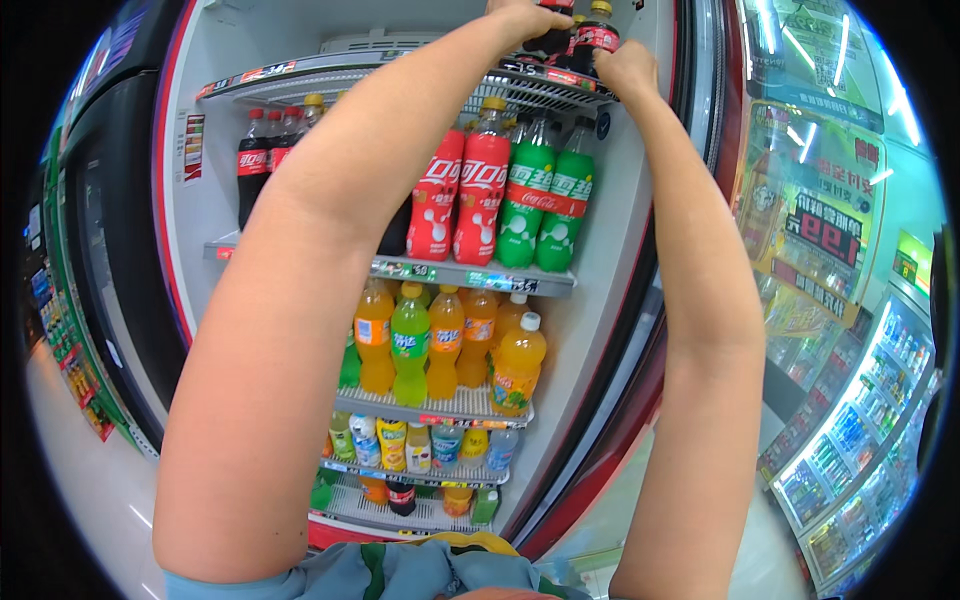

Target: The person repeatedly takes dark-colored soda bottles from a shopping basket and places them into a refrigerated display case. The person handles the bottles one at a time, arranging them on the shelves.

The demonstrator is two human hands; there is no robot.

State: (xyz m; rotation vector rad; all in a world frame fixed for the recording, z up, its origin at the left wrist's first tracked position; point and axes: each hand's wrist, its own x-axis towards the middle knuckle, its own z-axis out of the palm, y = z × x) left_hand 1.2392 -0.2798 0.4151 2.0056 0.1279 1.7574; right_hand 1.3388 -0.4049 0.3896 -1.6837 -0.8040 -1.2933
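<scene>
Both my arms reach up to the top shelf of an open drinks fridge. At the top edge of the view my left hand (pixel 529 19) is on a dark cola bottle (pixel 553 30), partly cut off by the frame. My right hand (pixel 628 67) touches the lower part of a yellow-capped cola bottle (pixel 598 37) at the right end of that shelf. On the shelf below stand large red-wrapped cola bottles (pixel 480 187) and green-wrapped bottles (pixel 568 202), with smaller red-capped cola bottles (pixel 253 161) at the left.
Lower shelves hold orange soda bottles (pixel 446 341), a green soda bottle (pixel 409 345), a juice bottle (pixel 517 367) and small mixed bottles (pixel 391 444). The fridge's side wall (pixel 600 300) runs close to my right forearm. Another lit drinks fridge (pixel 862 442) stands far right.
</scene>
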